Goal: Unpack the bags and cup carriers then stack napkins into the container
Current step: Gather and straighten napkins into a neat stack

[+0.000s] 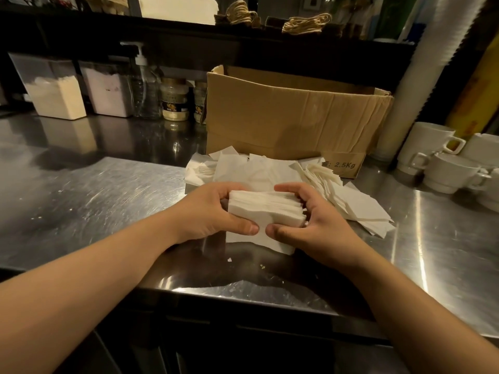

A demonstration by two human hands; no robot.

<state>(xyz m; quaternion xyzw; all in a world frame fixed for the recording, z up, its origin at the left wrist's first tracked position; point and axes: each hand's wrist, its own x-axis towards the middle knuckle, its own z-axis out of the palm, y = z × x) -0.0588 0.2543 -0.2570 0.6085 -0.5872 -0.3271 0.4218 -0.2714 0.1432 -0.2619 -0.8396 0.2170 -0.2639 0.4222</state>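
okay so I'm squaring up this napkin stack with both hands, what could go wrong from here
1. The napkin stack is fanned at its right edge; gripped only at the ends by the left hand and right hand, its middle could sag and spill.
2. The loose napkins lie slanted beside it and might get dragged along.
3. Crumbs on the steel counter could soil napkins.

Café service counter: steel worktop (81, 190), stacked white cups (442, 168) at right, syrup pump bottle (145, 87) upper left.
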